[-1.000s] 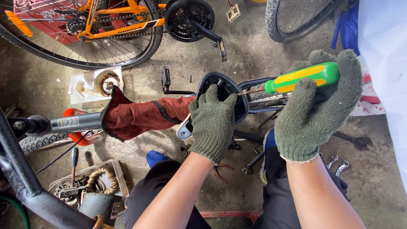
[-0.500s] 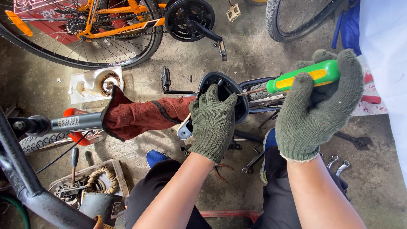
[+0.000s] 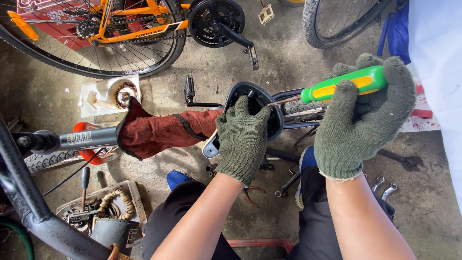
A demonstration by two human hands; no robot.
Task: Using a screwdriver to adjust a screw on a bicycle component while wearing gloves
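Note:
Both of my hands wear green knitted gloves. My left hand [image 3: 243,139] grips a black rounded bicycle part [image 3: 276,120] that sits at the end of a grey tube [image 3: 89,138] wrapped in a dark red cloth [image 3: 161,132]. My right hand [image 3: 361,118] is closed around the green and yellow handle of a screwdriver [image 3: 344,86]. Its thin shaft points left into the black part, just above my left fingers.
An orange bicycle [image 3: 134,29] with its crank [image 3: 216,19] lies at the top. A second wheel [image 3: 337,21] is at the top right. Spanners [image 3: 385,185] and pliers [image 3: 252,192] lie on the concrete floor. A box of parts [image 3: 96,212] sits lower left.
My right hand and the screwdriver have shifted slightly right and down, tilting the handle a little. My left hand stays on the black part.

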